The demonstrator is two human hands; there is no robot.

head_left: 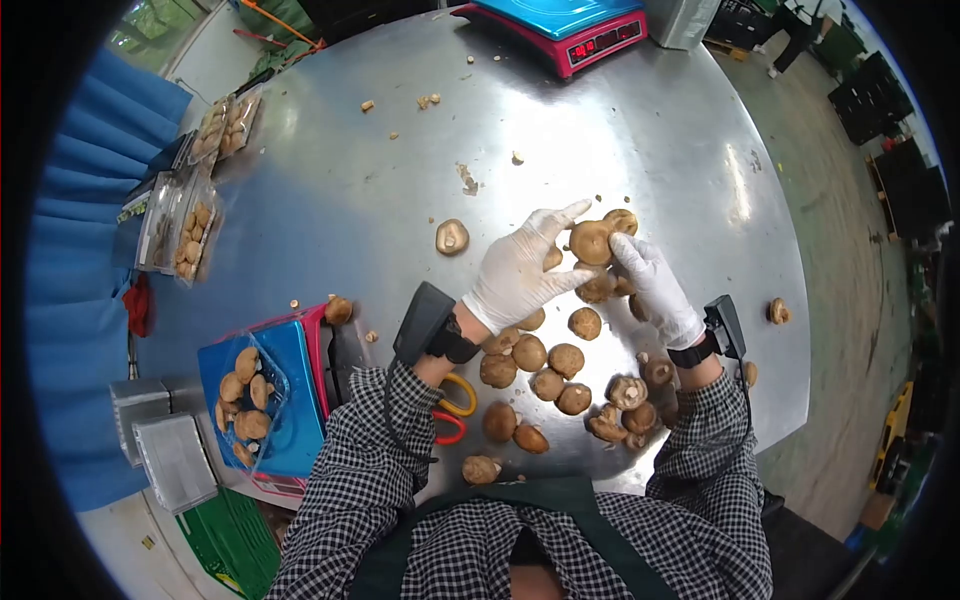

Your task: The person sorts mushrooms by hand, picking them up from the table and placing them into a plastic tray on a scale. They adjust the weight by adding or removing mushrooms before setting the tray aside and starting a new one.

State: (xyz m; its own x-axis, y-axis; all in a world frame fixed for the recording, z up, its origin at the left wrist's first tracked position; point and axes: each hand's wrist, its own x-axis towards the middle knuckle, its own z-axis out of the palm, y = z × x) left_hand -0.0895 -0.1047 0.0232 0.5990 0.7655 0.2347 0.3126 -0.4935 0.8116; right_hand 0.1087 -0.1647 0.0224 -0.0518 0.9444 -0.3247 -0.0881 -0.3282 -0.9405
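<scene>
My left hand, in a white glove, is spread open with thumb and fingers apart, just left of a brown mushroom. My right hand, gloved too, pinches that mushroom at its right edge with the fingertips. Another mushroom lies right behind it, and one more is under the gap between my hands. Several loose mushrooms are scattered on the metal table below my hands. Off to the left, a single mushroom lies stem up.
Left of my left arm, a blue-topped scale carries a clear tray of mushrooms. Scissors lie by my left forearm. Packed mushroom trays line the table's left edge. A second scale stands at the back. A person is far right.
</scene>
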